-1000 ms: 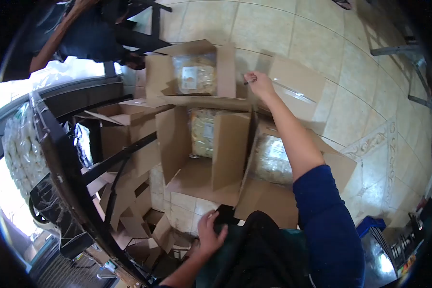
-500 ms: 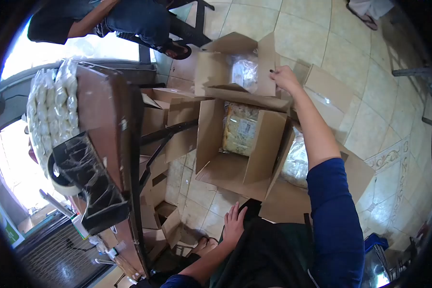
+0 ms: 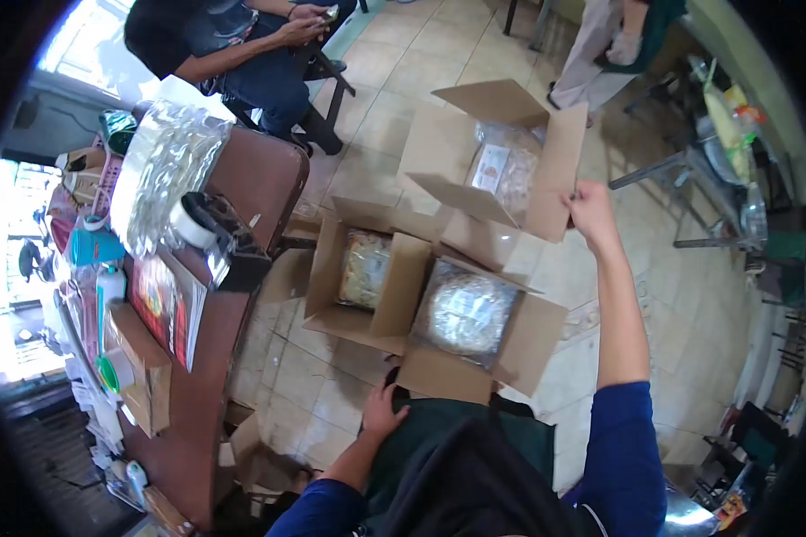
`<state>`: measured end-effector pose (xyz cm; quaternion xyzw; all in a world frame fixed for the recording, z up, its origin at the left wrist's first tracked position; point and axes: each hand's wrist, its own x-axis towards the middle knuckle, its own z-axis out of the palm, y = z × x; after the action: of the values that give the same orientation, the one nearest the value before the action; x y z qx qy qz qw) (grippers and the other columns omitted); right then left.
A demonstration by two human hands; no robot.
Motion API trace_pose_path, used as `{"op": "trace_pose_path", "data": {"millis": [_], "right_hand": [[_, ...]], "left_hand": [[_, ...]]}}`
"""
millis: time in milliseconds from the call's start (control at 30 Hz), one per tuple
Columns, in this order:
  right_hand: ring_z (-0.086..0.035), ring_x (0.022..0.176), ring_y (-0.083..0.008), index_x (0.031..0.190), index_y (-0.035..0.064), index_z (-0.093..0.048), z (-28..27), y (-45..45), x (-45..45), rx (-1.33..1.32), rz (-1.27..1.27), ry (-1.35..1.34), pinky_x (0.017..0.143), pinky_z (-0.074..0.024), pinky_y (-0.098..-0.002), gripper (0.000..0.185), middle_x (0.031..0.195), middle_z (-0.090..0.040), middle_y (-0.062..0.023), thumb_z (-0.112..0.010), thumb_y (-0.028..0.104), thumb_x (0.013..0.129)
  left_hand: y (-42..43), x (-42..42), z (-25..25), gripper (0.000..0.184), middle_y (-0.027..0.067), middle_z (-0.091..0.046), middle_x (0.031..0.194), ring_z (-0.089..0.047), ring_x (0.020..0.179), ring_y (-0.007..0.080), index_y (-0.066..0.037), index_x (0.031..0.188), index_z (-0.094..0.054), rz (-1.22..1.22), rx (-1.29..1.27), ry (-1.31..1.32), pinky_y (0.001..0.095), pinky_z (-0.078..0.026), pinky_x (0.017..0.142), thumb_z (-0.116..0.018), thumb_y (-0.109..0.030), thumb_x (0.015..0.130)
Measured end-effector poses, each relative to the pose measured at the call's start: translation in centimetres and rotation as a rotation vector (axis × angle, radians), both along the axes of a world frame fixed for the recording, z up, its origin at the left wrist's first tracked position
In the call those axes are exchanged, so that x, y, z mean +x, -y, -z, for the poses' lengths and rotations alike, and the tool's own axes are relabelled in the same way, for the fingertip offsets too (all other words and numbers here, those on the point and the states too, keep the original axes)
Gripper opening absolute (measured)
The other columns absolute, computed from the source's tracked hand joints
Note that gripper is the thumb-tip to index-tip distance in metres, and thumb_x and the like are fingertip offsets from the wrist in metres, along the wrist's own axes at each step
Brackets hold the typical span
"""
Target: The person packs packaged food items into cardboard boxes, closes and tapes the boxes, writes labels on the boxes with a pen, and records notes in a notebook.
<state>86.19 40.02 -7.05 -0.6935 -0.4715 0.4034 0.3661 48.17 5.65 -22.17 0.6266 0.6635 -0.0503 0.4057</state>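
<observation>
My right hand is closed on the right flap of an open cardboard box. Inside that box lies a clear plastic pack with a white label. Nearer to me, a second open carton holds a round, flat, plastic-wrapped pack. To its left, another open carton contains a yellowish wrapped pack. My left hand rests on the dark apron over my lap, fingers apart, holding nothing.
On the left, a brown table bears a shiny plastic bundle, a tape dispenser and a small cardboard box. A seated person holds a phone; another person stands at the back right. A metal-legged table is at right.
The far box has moved to the right, away from the left carton, with my right hand on its flap. My view has shifted, showing more of the table and of the round pack.
</observation>
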Motion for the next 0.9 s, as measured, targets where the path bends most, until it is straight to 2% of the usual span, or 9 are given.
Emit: {"op": "trace_pose_path", "data": {"millis": [133, 267, 333, 367, 400, 500, 600, 700, 900], "right_hand": [[-0.054, 0.051, -0.0099, 0.078, -0.0033, -0.061, -13.9, 7.1, 2.8, 0.032, -0.098, 0.063, 0.043, -0.0439, -0.0254, 0.01, 0.06, -0.056, -0.0038, -0.058, 0.006, 0.078], [-0.046, 0.047, -0.0071, 0.075, -0.0005, -0.063, -25.2, 12.0, 4.7, 0.152, -0.325, 0.351, 0.041, -0.0349, -0.0226, 0.012, 0.057, -0.052, 0.001, -0.059, 0.011, 0.076], [-0.048, 0.053, -0.008, 0.067, -0.0007, -0.061, -30.6, 15.0, 2.9, 0.028, -0.256, 0.225, 0.045, -0.0365, -0.0247, 0.015, 0.059, -0.053, 0.0015, -0.058, 0.011, 0.075], [-0.053, 0.064, -0.0098, 0.076, 0.0, -0.059, -30.8, 16.0, 3.9, 0.06, -0.266, 0.07, 0.057, -0.0419, -0.0234, 0.008, 0.073, -0.057, -0.0005, -0.058, 0.007, 0.074], [-0.055, 0.08, -0.0109, 0.096, -0.0004, -0.06, -30.6, 16.9, 4.8, 0.026, -0.211, -0.054, 0.071, -0.044, -0.0235, 0.02, 0.088, -0.059, -0.0033, -0.059, 0.005, 0.076], [-0.055, 0.073, -0.009, 0.087, -0.002, -0.061, -33.6, 20.4, 2.1, 0.009, -0.26, -0.076, 0.067, -0.0436, -0.0213, 0.016, 0.079, -0.059, -0.003, -0.06, 0.006, 0.073], [-0.049, 0.058, -0.0073, 0.073, -0.0034, -0.056, -36.7, 23.1, -5.3, -0.216, -0.437, -0.104, 0.055, -0.0403, -0.0202, 0.009, 0.066, -0.056, -0.0021, -0.06, 0.004, 0.071], [-0.039, 0.049, -0.0031, 0.062, -0.0031, -0.056, -37.6, 25.1, -11.8, -0.146, -0.705, -0.002, 0.045, -0.0297, -0.0198, 0.014, 0.053, -0.049, 0.004, -0.059, 0.004, 0.073], [-0.037, 0.051, -0.002, 0.065, -0.0024, -0.057, -38.7, 27.2, -26.6, -0.012, -1.07, -0.023, 0.043, -0.0248, -0.0206, 0.017, 0.054, -0.047, 0.0045, -0.06, 0.008, 0.078]], "left_hand": [[3.1, 2.4, -4.0, 0.057, 0.0203, -0.044, 0.127, -0.039, 0.12, 0.0361, -0.003, 0.121, -0.046, -0.209, 0.107, 0.142, 0.0389, -0.03, 0.102, -0.066, -0.031, 0.076], [0.0, 6.3, -10.5, 0.057, 0.0164, -0.047, 0.126, -0.046, 0.116, 0.0282, 0.001, 0.124, -0.043, -0.759, -0.066, 0.721, 0.0342, -0.035, 0.098, -0.059, -0.035, 0.085], [-2.0, 7.6, -14.7, 0.06, 0.0134, -0.047, 0.127, -0.044, 0.118, 0.0241, 0.002, 0.127, -0.041, -0.811, -0.036, 0.857, 0.0327, -0.035, 0.098, -0.053, -0.041, 0.088], [-2.8, 7.8, -15.0, 0.06, 0.0121, -0.047, 0.126, -0.046, 0.114, 0.0225, 0.0, 0.129, -0.039, -0.801, -0.036, 0.839, 0.0319, -0.039, 0.093, -0.051, -0.043, 0.088], [-2.7, 7.9, -15.7, 0.061, 0.0108, -0.047, 0.125, -0.048, 0.11, 0.0208, -0.002, 0.13, -0.038, -0.787, -0.051, 0.826, 0.0311, -0.042, 0.088, -0.05, -0.044, 0.089], [-1.4, 7.0, -17.4, 0.05, 0.0071, -0.054, 0.115, -0.055, 0.099, 0.0178, -0.006, 0.125, -0.046, -1.029, -0.506, 1.164, 0.0338, -0.049, 0.077, -0.051, -0.04, 0.089], [3.6, 1.7, -16.4, 0.042, 0.006, -0.058, 0.108, -0.057, 0.094, 0.0164, -0.007, 0.12, -0.05, -1.077, -0.508, 1.396, 0.0345, -0.05, 0.077, -0.054, -0.035, 0.088], [9.0, -5.8, -23.1, 0.029, 0.0041, -0.062, 0.095, -0.06, 0.083, 0.0139, -0.001, 0.106, -0.058, -1.091, -0.232, 1.327, 0.0319, -0.05, 0.072, -0.062, -0.018, 0.084], [24.1, -19.8, -33.6, 0.019, 0.001, -0.064, 0.086, -0.058, 0.078, 0.0089, -0.002, 0.09, -0.065, -1.243, 0.395, 1.021, 0.0235, -0.045, 0.069, -0.067, -0.015, 0.076]]}}
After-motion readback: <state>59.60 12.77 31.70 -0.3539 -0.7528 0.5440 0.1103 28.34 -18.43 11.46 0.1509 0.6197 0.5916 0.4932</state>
